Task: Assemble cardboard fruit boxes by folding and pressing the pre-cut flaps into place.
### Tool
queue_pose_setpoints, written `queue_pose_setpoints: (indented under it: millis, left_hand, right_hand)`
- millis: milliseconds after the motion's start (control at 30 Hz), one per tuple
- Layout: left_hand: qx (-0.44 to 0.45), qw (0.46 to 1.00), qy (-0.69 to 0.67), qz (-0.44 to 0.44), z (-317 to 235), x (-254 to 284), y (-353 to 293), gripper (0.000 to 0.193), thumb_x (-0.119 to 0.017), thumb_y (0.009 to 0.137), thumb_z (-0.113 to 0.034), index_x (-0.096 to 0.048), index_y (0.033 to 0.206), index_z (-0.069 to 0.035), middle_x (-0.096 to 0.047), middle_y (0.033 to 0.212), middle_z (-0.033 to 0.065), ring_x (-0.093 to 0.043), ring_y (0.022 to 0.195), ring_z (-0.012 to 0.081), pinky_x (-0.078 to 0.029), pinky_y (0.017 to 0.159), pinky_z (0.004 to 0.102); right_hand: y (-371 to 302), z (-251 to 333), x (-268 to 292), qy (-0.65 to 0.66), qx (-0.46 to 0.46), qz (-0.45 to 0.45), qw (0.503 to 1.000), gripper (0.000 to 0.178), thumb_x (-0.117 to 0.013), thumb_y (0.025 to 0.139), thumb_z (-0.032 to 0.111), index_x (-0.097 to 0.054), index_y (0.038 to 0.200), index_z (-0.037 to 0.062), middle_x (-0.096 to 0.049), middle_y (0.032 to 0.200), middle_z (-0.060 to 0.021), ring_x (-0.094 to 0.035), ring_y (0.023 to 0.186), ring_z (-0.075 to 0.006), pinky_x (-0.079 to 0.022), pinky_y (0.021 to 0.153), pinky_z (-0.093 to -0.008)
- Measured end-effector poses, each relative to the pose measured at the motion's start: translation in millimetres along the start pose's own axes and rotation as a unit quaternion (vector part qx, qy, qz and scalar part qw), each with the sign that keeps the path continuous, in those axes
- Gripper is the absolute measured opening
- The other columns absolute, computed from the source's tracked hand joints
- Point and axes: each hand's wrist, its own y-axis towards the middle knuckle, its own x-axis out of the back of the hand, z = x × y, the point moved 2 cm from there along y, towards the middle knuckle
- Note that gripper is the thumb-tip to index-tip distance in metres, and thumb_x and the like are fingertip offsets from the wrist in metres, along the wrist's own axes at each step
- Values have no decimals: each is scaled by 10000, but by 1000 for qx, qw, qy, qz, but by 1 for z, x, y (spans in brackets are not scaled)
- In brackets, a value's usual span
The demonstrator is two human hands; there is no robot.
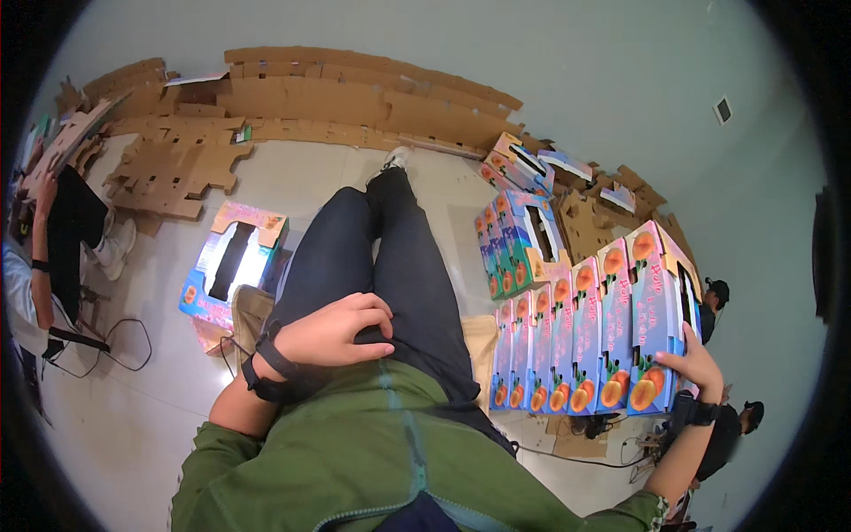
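On my right a row of several printed cardboard boxes [585, 332], blue and pink with orange fruit pictures, stands closely packed. My right hand [696, 365] grips the edge of the outermost box [651, 324], its thumb on the printed face; some of its fingers are hidden. Above my lap, my left hand [341, 330] holds nothing, its fingers loosely curved and its thumb apart from them. Dark straps circle both wrists. To my left a similar box [232, 262], with a dark slot in its top, is on the floor.
More fruit boxes [523, 239] stand ahead on the right. Flattened brown cardboard [310, 97] leans along the wall, and cut sheets [173, 173] lie ahead-left. A co-worker [66, 222] sits at the far left, holding cardboard. Cables [133, 346] trail on the floor. Other people [727, 434] are at far right.
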Motion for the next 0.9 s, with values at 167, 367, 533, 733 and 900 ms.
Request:
queue_pose_setpoints:
  millis: [167,367,533,733,900]
  left_hand:
    - [2,1000,2,6,2,-1,-3,248,-727,946,-271,-686,1044,-48,-608,1247,155,-581,1225,320,-463,1062,387]
    - [-2,1000,0,-9,11,0,-6,266,-717,945,-283,-678,1035,-35,-623,1193,144,-601,1172,317,-483,1024,384]
    - [-9,1000,-2,2,11,-2,-3,284,-708,945,-298,-675,1035,-30,-635,1128,133,-616,1116,310,-498,986,382]
    - [-28,997,-21,72,14,18,-11,247,-727,956,-226,-681,1083,-20,-670,1173,147,-650,1133,307,-507,1000,384]
    - [132,988,-58,-47,88,96,-70,208,-716,965,-220,-721,1066,-39,-735,1019,62,-680,939,160,-539,852,312]
  right_hand:
    - [3,8,-6,27,56,-105,993,1117,-925,677,239,-297,1537,-99,-630,1197,-193,-661,1021,-227,-537,928,-351]
    - [13,-21,4,23,70,-101,992,1072,-915,678,210,-339,1555,-10,-603,1260,-204,-616,1102,-264,-499,991,-376]
    - [21,-44,-1,81,78,-126,986,1016,-874,746,168,-318,1578,-11,-583,1295,-190,-611,1103,-238,-515,960,-356]
    - [14,-37,-1,73,107,-94,987,933,-837,801,161,-345,1584,35,-567,1313,-184,-595,1133,-238,-491,1010,-360]
    - [13,-26,-2,67,94,-89,989,955,-849,799,140,-331,1594,32,-606,1281,-154,-600,1109,-204,-506,969,-333]
